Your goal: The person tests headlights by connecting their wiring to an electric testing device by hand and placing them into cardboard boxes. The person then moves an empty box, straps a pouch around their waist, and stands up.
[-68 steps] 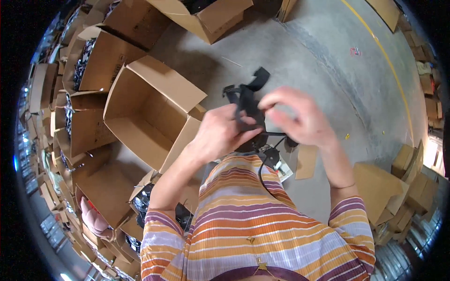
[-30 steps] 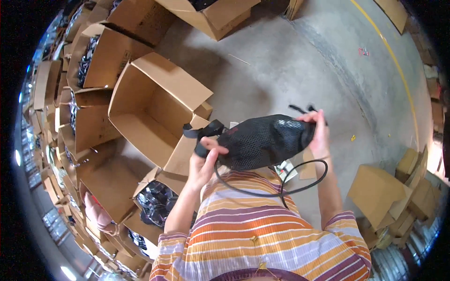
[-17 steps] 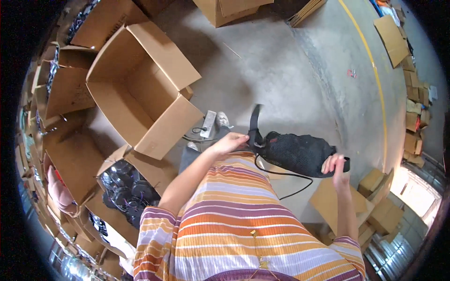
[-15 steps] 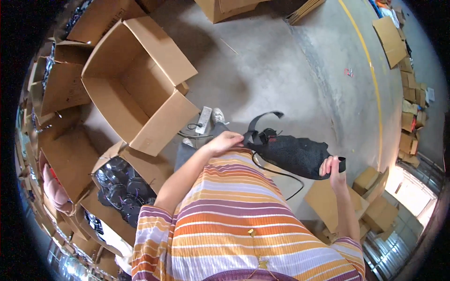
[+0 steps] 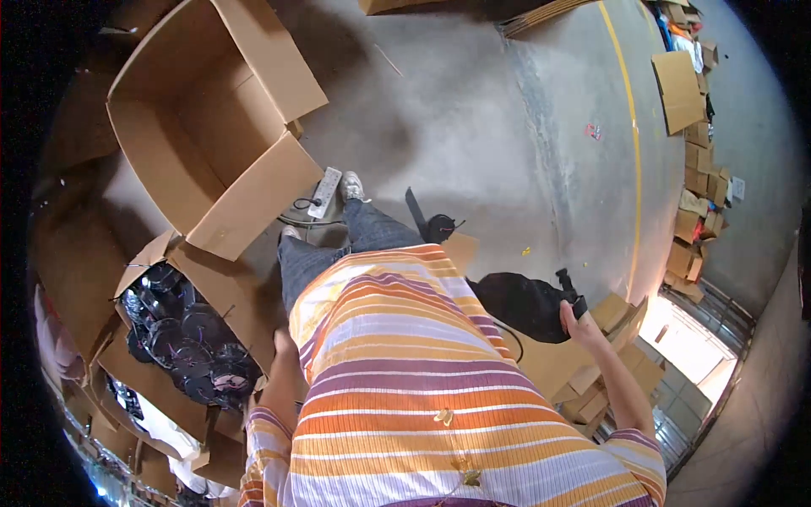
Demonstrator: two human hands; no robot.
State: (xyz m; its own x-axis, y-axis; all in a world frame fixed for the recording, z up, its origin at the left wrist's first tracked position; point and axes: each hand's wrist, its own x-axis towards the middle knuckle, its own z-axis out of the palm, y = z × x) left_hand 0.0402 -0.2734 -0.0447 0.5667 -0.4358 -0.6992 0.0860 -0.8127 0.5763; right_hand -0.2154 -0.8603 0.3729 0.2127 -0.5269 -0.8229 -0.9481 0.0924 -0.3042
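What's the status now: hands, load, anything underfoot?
Right hand gripping black bag by its outer end, at right side. Left hand low beside filled carton, grip unclear. Power strip on floor near shoe.

Looks like a warehouse or storage area to me: bare concrete floor [image 5: 473,135] with 1 yellow line [image 5: 632,127] running along it, a big open carton [image 5: 253,198], a 2nd box [image 5: 232,291] crammed with black gear [image 5: 190,338], plus more boxes [image 5: 699,182] lined up far right.
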